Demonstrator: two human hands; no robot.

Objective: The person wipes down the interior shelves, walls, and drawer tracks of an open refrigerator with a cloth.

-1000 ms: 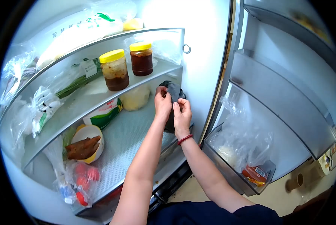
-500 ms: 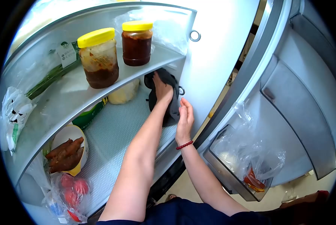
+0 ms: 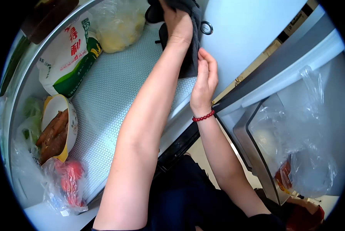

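"Where's the dark grey bundle (image 3: 195, 25) from where you're standing?"

"At the far right of the fridge's textured shelf (image 3: 99, 109), close by the side wall (image 3: 249, 27). The left hand (image 3: 178, 25) is in against it."

"Has it got a grip?"

"Can't tell. I see the back of that hand and the wrist, but the fingers are out of sight among the dark folds."

"And the right hand (image 3: 206, 82), the one with the red bead bracelet (image 3: 203, 116)?"

"Open and holding nothing, fingers fairly straight and loosely together. The tips are right by the bundle's edge; whether they touch, I couldn't say."

"What else is in there?"

"A clear bag with something pale yellow (image 3: 120, 32) left of the bundle, then a white and green packet (image 3: 70, 57). Nearer us there's a bowl (image 3: 73, 131) with long brown pieces (image 3: 55, 136) in it, and just beside that a plastic bag of red things (image 3: 70, 179)."

"And on the door?"

"Clear plastic (image 3: 315, 158) bunched up in the bin (image 3: 253, 154)."
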